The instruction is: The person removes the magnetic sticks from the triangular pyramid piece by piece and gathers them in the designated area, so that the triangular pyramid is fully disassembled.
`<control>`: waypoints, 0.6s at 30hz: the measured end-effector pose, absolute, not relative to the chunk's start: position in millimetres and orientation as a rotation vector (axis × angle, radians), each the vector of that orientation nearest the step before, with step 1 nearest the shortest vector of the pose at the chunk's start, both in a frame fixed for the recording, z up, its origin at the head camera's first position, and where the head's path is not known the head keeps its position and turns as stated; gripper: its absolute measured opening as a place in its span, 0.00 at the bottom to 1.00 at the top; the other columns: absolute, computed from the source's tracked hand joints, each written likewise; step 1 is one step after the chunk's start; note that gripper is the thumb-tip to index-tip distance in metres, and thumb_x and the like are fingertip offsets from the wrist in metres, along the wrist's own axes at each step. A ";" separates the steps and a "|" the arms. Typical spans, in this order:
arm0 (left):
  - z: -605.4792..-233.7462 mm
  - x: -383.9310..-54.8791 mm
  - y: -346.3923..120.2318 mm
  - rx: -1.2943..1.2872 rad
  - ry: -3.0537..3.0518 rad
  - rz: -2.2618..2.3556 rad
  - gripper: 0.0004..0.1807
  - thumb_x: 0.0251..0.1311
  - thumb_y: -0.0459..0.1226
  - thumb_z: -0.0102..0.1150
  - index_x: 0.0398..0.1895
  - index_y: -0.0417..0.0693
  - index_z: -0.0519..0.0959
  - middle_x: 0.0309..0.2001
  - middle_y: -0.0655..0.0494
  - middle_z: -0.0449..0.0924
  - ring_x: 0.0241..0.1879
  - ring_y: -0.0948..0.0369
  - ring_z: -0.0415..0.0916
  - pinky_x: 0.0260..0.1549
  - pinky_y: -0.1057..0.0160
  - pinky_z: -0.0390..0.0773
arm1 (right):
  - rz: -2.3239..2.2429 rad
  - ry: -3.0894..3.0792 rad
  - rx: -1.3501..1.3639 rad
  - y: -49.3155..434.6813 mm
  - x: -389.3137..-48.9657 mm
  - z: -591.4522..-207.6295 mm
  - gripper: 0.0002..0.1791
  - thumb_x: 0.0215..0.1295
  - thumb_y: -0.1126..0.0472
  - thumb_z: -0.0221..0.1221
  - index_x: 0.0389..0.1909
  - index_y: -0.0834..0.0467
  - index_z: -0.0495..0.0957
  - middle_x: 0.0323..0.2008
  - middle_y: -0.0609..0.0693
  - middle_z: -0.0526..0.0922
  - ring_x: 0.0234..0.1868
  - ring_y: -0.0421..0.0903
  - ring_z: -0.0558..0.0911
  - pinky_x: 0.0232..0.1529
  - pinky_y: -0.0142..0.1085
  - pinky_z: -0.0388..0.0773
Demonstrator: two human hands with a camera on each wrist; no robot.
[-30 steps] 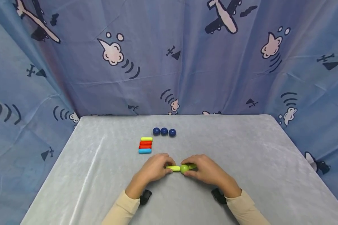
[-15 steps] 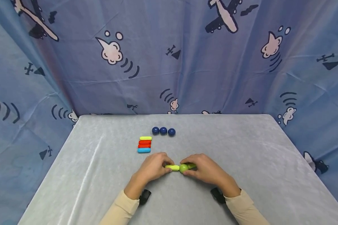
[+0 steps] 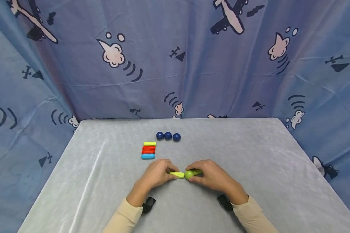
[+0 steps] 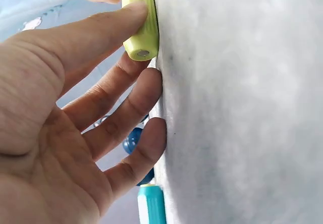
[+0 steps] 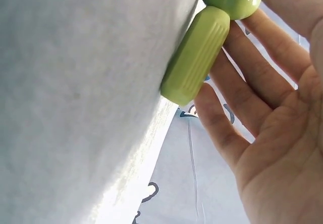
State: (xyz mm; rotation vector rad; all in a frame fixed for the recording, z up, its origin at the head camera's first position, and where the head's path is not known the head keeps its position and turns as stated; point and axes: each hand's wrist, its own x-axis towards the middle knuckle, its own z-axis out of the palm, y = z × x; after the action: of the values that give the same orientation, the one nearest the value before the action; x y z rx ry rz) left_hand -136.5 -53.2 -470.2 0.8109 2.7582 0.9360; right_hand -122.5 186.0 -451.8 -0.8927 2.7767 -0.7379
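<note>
Thumb and fingers of my left hand [image 3: 157,173] pinch a yellow-green ribbed magnetic rod [image 3: 177,174] near the table surface. In the left wrist view, a small metal disc shows on the near end of that rod [image 4: 140,35]. My right hand [image 3: 214,174] holds a green ball [image 3: 189,175] between thumb and fingertips. A second rod, green and ribbed [image 5: 196,55], extends from the ball under the right palm and seems joined to it. The left rod's far end meets the ball or lies just short of it; I cannot tell which.
Beyond the left hand lies a row of rods: yellow [image 3: 149,143], two red [image 3: 148,149] and blue [image 3: 148,156]. Three dark blue balls [image 3: 168,136] sit behind them. A patterned blue curtain [image 3: 151,64] stands around the pale cloth-covered table [image 3: 250,145].
Both hands keep their grips and barely move. The left rod has tilted slightly, its right end now a little lower. The head view has shifted slightly.
</note>
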 end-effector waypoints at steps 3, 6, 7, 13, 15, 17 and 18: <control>-470.2 -138.0 -55.0 0.790 2.741 0.971 0.08 0.49 0.39 0.76 0.34 0.53 0.89 0.30 0.62 0.84 0.27 0.71 0.72 0.29 0.72 0.72 | -0.739 2.781 -0.895 186.2 -122.8 -452.6 0.19 0.59 0.51 0.70 0.50 0.51 0.85 0.43 0.41 0.87 0.42 0.36 0.83 0.45 0.36 0.80; -469.7 -139.3 -56.2 0.773 2.740 0.995 0.07 0.48 0.39 0.77 0.30 0.51 0.88 0.26 0.62 0.83 0.26 0.71 0.72 0.29 0.71 0.73 | -0.739 2.790 -0.904 186.1 -123.8 -452.2 0.18 0.59 0.51 0.70 0.50 0.51 0.85 0.44 0.41 0.87 0.42 0.36 0.83 0.45 0.36 0.80; -469.9 -139.8 -56.6 0.778 2.738 0.999 0.07 0.48 0.39 0.78 0.30 0.51 0.87 0.26 0.62 0.83 0.26 0.71 0.72 0.29 0.71 0.73 | -0.735 2.794 -0.905 186.1 -123.9 -452.0 0.18 0.59 0.51 0.70 0.50 0.51 0.85 0.44 0.41 0.87 0.42 0.36 0.83 0.46 0.36 0.80; -471.2 -140.0 -57.9 0.779 2.729 1.010 0.07 0.47 0.39 0.78 0.29 0.51 0.88 0.26 0.63 0.83 0.25 0.71 0.72 0.29 0.72 0.73 | -0.734 2.786 -0.891 187.0 -123.1 -452.0 0.18 0.59 0.51 0.70 0.50 0.51 0.85 0.44 0.41 0.87 0.43 0.37 0.83 0.46 0.36 0.80; -471.8 -139.7 -58.1 0.774 2.734 1.012 0.07 0.47 0.39 0.78 0.29 0.51 0.88 0.26 0.62 0.83 0.25 0.71 0.72 0.29 0.72 0.73 | -0.743 2.783 -0.885 187.3 -122.7 -452.1 0.18 0.59 0.51 0.70 0.50 0.51 0.85 0.44 0.41 0.87 0.43 0.37 0.83 0.46 0.36 0.80; -472.5 -139.8 -58.4 0.774 2.737 1.017 0.07 0.48 0.39 0.78 0.29 0.51 0.88 0.26 0.62 0.83 0.25 0.72 0.72 0.29 0.72 0.74 | -0.750 2.783 -0.891 187.7 -122.7 -452.4 0.18 0.59 0.51 0.70 0.50 0.51 0.85 0.44 0.41 0.87 0.43 0.37 0.83 0.45 0.36 0.80; -472.6 -139.9 -58.6 0.776 2.738 1.021 0.07 0.48 0.39 0.78 0.29 0.50 0.88 0.26 0.62 0.84 0.25 0.72 0.73 0.29 0.72 0.74 | -0.754 2.784 -0.889 188.0 -122.7 -452.8 0.18 0.59 0.51 0.70 0.50 0.51 0.85 0.44 0.41 0.87 0.43 0.37 0.83 0.45 0.36 0.80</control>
State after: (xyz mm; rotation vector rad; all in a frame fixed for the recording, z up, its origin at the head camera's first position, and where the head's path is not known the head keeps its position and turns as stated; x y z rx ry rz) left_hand -139.9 -58.6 -472.6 0.7759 2.7376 1.0214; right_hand -122.7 188.0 -452.8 -0.8894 2.7838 -0.7542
